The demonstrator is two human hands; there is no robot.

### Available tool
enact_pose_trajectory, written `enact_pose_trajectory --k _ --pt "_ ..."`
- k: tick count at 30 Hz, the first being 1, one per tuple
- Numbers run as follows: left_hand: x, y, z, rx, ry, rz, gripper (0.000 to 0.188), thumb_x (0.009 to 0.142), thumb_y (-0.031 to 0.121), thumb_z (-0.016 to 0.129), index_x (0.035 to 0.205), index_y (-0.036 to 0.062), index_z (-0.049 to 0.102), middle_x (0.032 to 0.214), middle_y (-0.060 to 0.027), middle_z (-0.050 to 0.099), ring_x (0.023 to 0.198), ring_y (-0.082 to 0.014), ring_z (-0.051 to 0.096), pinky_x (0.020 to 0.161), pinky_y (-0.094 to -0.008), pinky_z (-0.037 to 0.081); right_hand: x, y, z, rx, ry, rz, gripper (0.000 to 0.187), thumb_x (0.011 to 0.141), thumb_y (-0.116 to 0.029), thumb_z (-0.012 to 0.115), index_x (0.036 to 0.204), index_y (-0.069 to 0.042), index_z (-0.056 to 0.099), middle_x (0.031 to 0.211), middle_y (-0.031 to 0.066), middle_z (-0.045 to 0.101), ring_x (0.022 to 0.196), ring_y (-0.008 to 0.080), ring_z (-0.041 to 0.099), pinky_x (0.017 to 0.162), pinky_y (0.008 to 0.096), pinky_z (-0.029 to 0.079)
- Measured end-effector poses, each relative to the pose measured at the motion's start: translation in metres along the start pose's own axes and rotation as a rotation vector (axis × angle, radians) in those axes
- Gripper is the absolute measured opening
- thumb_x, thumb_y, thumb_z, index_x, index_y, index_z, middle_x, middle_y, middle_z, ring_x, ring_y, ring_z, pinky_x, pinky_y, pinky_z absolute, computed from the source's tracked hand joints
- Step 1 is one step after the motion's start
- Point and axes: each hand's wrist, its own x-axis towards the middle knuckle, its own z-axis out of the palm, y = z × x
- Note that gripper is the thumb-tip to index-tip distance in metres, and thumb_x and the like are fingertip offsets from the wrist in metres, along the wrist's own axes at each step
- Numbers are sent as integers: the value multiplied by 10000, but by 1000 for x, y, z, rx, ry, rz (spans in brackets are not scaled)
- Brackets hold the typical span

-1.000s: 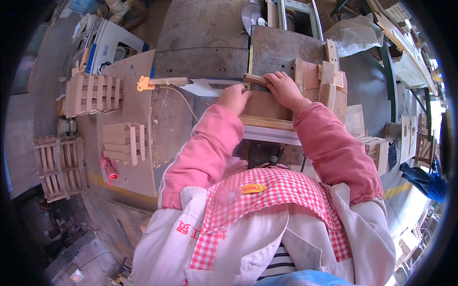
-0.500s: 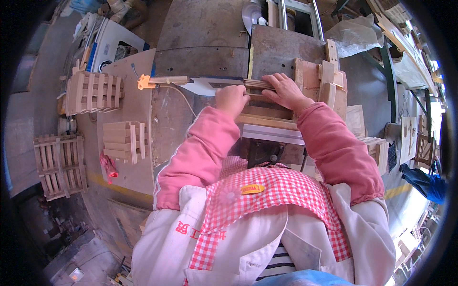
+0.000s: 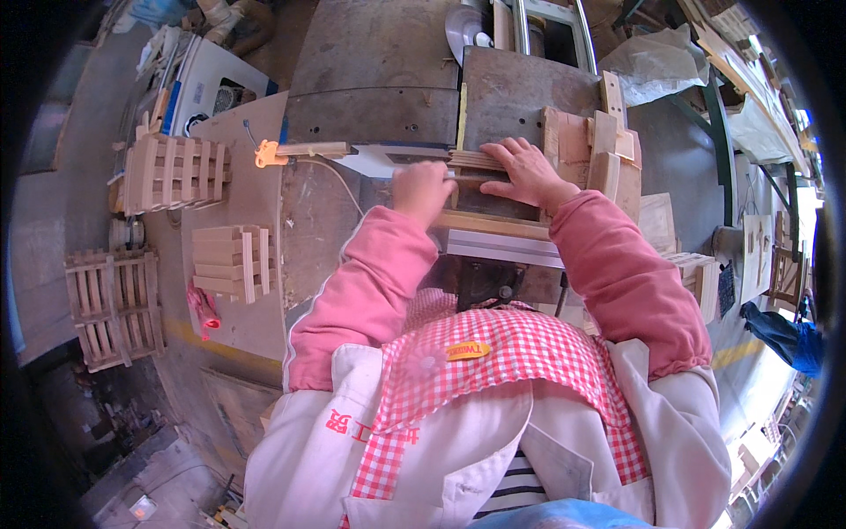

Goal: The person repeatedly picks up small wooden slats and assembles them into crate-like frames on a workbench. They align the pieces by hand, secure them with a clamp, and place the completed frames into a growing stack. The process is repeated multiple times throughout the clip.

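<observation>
My right hand rests with its fingers stretched over a small bundle of thin wooden strips, its thumb spread away toward me. The strips lie across the front of a metal machine table. Beside their left end, my left hand is closed, knuckles up. A small pale bit shows at its fingertips, but what it grips is hidden. Closer to me, a wooden rail runs along a silver metal bar.
A round saw blade stands at the far side of the table. Wooden blocks sit right of my right hand. An orange clamp-like piece is at the left. Stacked wood pieces and a slatted wooden stack lie further left.
My left hand has shifted slightly left, away from the strips' end. My right thumb has opened away from the strips toward me, while the right fingers stay on them.
</observation>
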Motion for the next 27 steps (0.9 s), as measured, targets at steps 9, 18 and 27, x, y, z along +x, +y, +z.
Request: enact_pose_trajectory --k 9,18,27 --pt "22 9 28 -1566 237 -279 744 1008 555 300 1427 -59 329 1488 -218 352 1368 -296 368 1149 -372 245 1 1 -8 -3 -94 2 494 821 -208 693 1274 -114 518 1165 109 562 1116 325 495 968 440 411" --pt "25 25 12 -772 265 93 440 963 309 513 1253 -19 560 1287 -206 569 1272 -321 475 1082 -401 339 0 3 -15 -42 -68 18 402 806 -215 675 1175 -88 579 1098 123 599 1078 336 540 918 441 439" --pt "-16 32 -5 111 352 350 154 792 222 630 905 117 627 937 -55 625 961 -244 580 863 -416 415 -4 -42 -40 143 -96 -119 351 785 -129 657 1119 -54 574 1024 153 612 965 381 566 844 454 466"
